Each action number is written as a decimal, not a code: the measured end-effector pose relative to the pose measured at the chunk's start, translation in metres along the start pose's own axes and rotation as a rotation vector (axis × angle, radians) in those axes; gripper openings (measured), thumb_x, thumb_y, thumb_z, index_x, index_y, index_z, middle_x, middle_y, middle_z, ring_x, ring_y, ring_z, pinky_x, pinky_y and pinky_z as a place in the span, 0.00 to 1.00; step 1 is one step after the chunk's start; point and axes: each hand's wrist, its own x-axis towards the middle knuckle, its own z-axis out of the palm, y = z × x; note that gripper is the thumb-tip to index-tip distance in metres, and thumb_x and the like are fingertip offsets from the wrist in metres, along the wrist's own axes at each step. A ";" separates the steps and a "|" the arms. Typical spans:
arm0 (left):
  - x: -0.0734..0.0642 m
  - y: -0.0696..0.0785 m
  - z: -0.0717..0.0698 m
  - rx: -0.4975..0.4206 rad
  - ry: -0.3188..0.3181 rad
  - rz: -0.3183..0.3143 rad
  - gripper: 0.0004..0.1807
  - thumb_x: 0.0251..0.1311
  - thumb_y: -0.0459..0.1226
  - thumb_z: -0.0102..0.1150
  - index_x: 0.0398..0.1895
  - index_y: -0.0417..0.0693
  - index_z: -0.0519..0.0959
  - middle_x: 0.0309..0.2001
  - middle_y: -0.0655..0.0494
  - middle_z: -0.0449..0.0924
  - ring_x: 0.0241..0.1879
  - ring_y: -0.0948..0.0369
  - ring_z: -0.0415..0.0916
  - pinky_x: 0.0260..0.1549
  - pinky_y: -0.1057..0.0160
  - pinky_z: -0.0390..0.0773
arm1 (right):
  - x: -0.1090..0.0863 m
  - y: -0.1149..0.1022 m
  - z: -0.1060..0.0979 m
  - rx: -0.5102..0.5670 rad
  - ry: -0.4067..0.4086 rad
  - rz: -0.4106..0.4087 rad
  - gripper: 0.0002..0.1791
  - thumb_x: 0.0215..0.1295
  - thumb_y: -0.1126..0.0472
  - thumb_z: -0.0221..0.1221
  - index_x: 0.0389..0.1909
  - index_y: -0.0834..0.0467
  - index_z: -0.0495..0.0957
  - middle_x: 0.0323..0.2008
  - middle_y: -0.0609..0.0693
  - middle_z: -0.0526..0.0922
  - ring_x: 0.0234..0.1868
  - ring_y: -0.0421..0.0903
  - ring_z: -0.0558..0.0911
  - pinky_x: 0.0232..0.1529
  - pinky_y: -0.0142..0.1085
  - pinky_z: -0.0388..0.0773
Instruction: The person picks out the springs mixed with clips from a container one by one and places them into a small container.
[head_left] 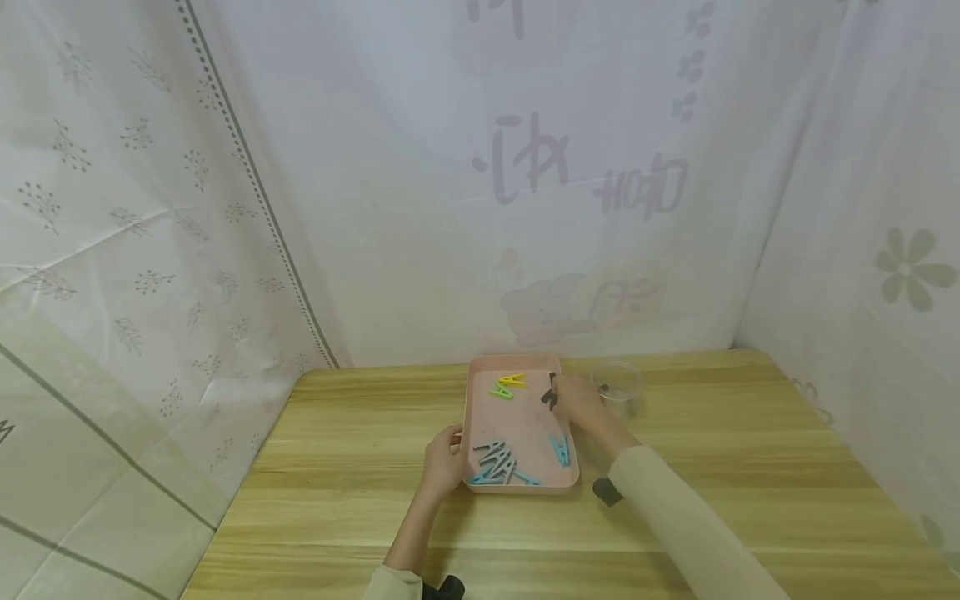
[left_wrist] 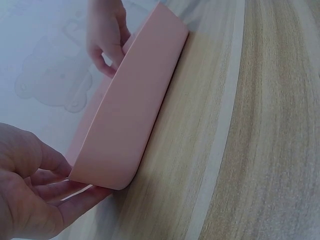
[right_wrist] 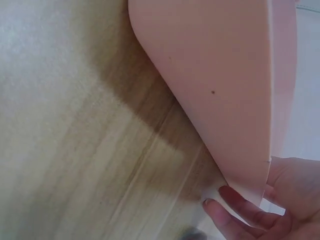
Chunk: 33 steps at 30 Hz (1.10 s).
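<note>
A pink tray [head_left: 517, 417] lies on the table with small plastic clothespins in it. My left hand [head_left: 444, 462] holds the tray's left side near the front corner; in the left wrist view its thumb is at the rim and its fingers touch the wall. Over the right rim reaches my right hand [head_left: 579, 400], pinching a black clothespin [head_left: 550, 398] by the tray's far right; its fingertips are partly hidden. Other fingers hang outside the tray wall [right_wrist: 215, 85]. A yellow clothespin [head_left: 513, 380] and a green clothespin [head_left: 502, 392] lie at the far left inside.
Several grey clothespins [head_left: 497, 458] are piled at the tray's near left, with blue ones beside them. A light-blue clothespin [head_left: 560, 450] lies at the near right. Just right of the tray stands a clear round container [head_left: 626, 385]. Behind the wooden table [head_left: 337, 467] hangs a printed curtain [head_left: 420, 250].
</note>
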 end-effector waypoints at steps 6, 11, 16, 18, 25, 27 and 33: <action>-0.001 0.000 -0.001 -0.006 0.000 0.002 0.19 0.69 0.27 0.52 0.60 0.24 0.72 0.51 0.27 0.77 0.50 0.34 0.80 0.43 0.49 0.85 | 0.000 0.007 0.006 0.120 0.029 -0.019 0.18 0.56 0.67 0.66 0.49 0.67 0.80 0.50 0.62 0.84 0.52 0.62 0.82 0.52 0.52 0.81; 0.001 -0.001 0.000 -0.007 -0.004 -0.014 0.19 0.69 0.26 0.51 0.61 0.25 0.72 0.51 0.27 0.77 0.51 0.33 0.79 0.44 0.48 0.85 | -0.007 0.011 0.008 0.203 0.077 -0.079 0.19 0.57 0.66 0.67 0.49 0.69 0.80 0.50 0.64 0.84 0.52 0.64 0.82 0.52 0.53 0.81; 0.000 -0.001 0.001 -0.006 -0.005 -0.028 0.20 0.69 0.26 0.51 0.62 0.25 0.71 0.52 0.27 0.77 0.53 0.32 0.78 0.45 0.47 0.84 | -0.016 0.010 0.008 0.271 0.114 -0.105 0.20 0.58 0.67 0.67 0.51 0.70 0.79 0.47 0.64 0.84 0.38 0.54 0.83 0.39 0.43 0.83; 0.000 -0.001 0.001 -0.005 -0.004 -0.022 0.20 0.69 0.26 0.51 0.62 0.25 0.72 0.51 0.27 0.77 0.52 0.32 0.78 0.45 0.47 0.84 | -0.019 0.010 0.008 0.283 0.128 -0.120 0.20 0.58 0.68 0.65 0.51 0.71 0.78 0.40 0.62 0.85 0.27 0.47 0.78 0.28 0.35 0.78; 0.001 0.000 0.001 -0.014 0.000 -0.019 0.20 0.69 0.27 0.52 0.61 0.25 0.72 0.50 0.27 0.77 0.52 0.32 0.78 0.44 0.48 0.85 | -0.022 0.011 0.011 0.365 0.180 -0.118 0.19 0.59 0.67 0.63 0.51 0.70 0.78 0.18 0.51 0.73 0.13 0.39 0.63 0.13 0.27 0.60; 0.002 0.000 0.001 -0.016 0.001 -0.018 0.19 0.69 0.27 0.52 0.61 0.25 0.72 0.50 0.27 0.77 0.52 0.33 0.78 0.43 0.49 0.85 | -0.023 0.011 0.013 0.383 0.200 -0.105 0.19 0.60 0.66 0.63 0.51 0.69 0.78 0.22 0.51 0.76 0.14 0.40 0.66 0.14 0.28 0.62; 0.002 0.000 0.000 -0.013 0.002 -0.019 0.20 0.69 0.27 0.53 0.61 0.25 0.72 0.50 0.28 0.78 0.52 0.34 0.78 0.44 0.49 0.85 | -0.029 0.011 0.015 0.452 0.261 -0.108 0.19 0.60 0.67 0.64 0.51 0.70 0.78 0.38 0.61 0.83 0.27 0.48 0.82 0.23 0.31 0.77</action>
